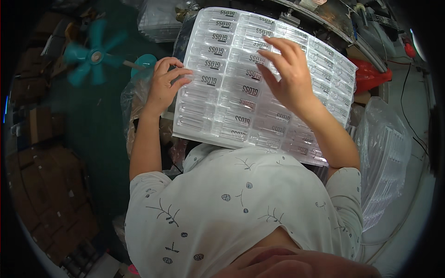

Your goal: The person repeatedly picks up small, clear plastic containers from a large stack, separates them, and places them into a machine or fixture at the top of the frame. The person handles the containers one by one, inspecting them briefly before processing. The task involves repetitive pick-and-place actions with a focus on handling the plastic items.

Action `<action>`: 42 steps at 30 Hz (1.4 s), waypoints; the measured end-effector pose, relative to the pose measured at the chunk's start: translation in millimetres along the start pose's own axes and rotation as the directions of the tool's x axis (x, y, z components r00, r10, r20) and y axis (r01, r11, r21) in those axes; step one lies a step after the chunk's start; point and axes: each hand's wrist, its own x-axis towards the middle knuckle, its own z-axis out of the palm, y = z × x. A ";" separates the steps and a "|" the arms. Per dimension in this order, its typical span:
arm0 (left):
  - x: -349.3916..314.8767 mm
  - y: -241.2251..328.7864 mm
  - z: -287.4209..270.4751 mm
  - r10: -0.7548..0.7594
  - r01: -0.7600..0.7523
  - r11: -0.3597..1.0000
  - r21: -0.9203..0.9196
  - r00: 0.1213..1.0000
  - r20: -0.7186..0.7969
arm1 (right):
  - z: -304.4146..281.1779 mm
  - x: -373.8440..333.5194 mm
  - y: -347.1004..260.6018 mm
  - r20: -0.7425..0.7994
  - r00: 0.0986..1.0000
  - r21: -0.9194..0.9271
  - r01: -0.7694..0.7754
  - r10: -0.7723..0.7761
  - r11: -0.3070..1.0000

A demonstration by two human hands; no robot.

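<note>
A large clear plastic blister tray (232, 102) lies slanted in front of me, with rows of long moulded pockets. Dark printed lettering marks many pockets; several at the lower left of the tray show none. At the tray's left edge is my left hand (167, 81), its fingers bent and its thumb close to the index fingertip over the rim pockets. Whatever lies between those fingertips is too small to make out. My right hand (289, 69) hovers over the upper middle of the tray, fingers and thumb apart, with nothing visible in them.
A teal fan (96, 56) spins at the left. Cardboard boxes (55, 194) are stacked at lower left. Stacked clear trays in a plastic bag (382, 157) stand at right, below a red bag (371, 74). Metal machinery (315, 16) borders the tray's far side.
</note>
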 end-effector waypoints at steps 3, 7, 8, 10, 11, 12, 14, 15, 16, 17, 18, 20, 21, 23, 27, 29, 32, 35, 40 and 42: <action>-2.8 -3.6 -1.7 -0.033 0.031 0.999 -0.033 0.998 -0.048 | 20.4 -2.8 -37.6 0.100 0.994 0.183 0.024 -0.043 0.983; -7.0 -4.9 -7.8 -0.092 0.087 0.995 -0.040 0.982 -0.164 | 53.2 0.7 -71.6 0.236 0.963 0.178 0.086 -0.127 0.980; -9.1 -5.0 -8.6 -0.106 0.099 0.994 -0.045 0.978 -0.178 | 58.3 0.8 -75.0 0.274 0.951 0.163 0.099 -0.141 0.982; -13.1 -5.0 -9.9 -0.132 0.124 0.991 -0.055 0.970 -0.203 | 65.5 0.2 -75.4 0.325 0.933 0.103 0.124 -0.151 0.987; -14.7 -4.3 -11.6 -0.133 0.121 0.990 -0.069 0.970 -0.203 | 67.6 0.7 -75.4 0.351 0.924 0.073 0.138 -0.154 0.988; -16.2 -3.0 -13.4 -0.132 0.118 0.990 -0.083 0.970 -0.202 | 67.2 1.3 -75.5 0.309 0.941 0.132 0.104 -0.141 0.986; -18.1 2.0 -14.4 -0.138 0.088 0.962 -0.259 0.973 -0.183 | 62.2 1.0 -73.5 0.232 0.967 0.250 0.042 -0.102 0.967; -17.0 7.9 -12.9 -0.140 0.061 0.909 -0.411 0.977 -0.163 | 58.5 0.1 -71.1 0.176 0.982 0.301 0.005 -0.061 0.954; -15.6 14.4 -10.7 -0.140 0.035 0.833 -0.553 0.979 -0.149 | 53.5 -0.9 -67.7 0.122 0.992 0.355 -0.023 -0.022 0.935; -12.4 21.8 -6.7 -0.126 0.044 0.765 -0.643 0.989 -0.082 | 48.4 -2.3 -63.7 0.070 0.997 0.407 -0.048 0.021 0.912; -7.8 30.4 -1.3 -0.102 0.058 0.687 -0.724 0.995 -0.017 | 43.3 -3.9 -59.3 0.064 0.997 0.448 -0.060 0.035 0.892; 3.3 42.4 6.1 -0.032 0.083 0.649 -0.756 0.996 0.083 | 31.9 -8.1 -50.5 0.048 0.997 0.524 -0.082 0.067 0.848; 10.1 46.3 9.4 -0.021 0.076 0.644 -0.761 0.996 0.083 | 25.9 -10.5 -46.8 0.060 0.994 0.533 -0.107 0.088 0.839; 25.1 54.9 15.9 0.006 0.061 0.633 -0.772 0.996 0.084 | 12.6 -16.2 -38.9 0.080 0.988 0.549 -0.156 0.133 0.821; 48.7 73.7 25.9 0.067 0.047 0.608 -0.793 0.992 0.110 | -2.4 -35.0 -25.7 0.026 0.982 0.591 -0.165 0.186 0.790; 56.8 80.2 29.8 0.110 0.019 0.650 -0.759 0.987 0.119 | -4.6 -45.1 -18.8 0.006 0.976 0.618 -0.174 0.217 0.766; 66.7 88.3 36.4 0.151 0.004 0.674 -0.739 0.978 0.142 | -9.0 -55.8 -11.3 -0.010 0.967 0.647 -0.189 0.256 0.739; 71.9 92.9 42.5 0.186 -0.026 0.678 -0.734 0.973 0.137 | -12.7 -61.8 -6.9 -0.020 0.960 0.665 -0.195 0.279 0.720; 77.0 99.4 47.1 0.213 -0.019 0.627 -0.778 0.966 0.148 | -17.0 -66.5 -2.8 -0.053 0.957 0.673 -0.178 0.287 0.718; 77.7 98.3 48.7 0.218 -0.017 0.615 -0.789 0.964 0.149 | -17.1 -66.9 -2.1 -0.081 0.959 0.675 -0.147 0.271 0.723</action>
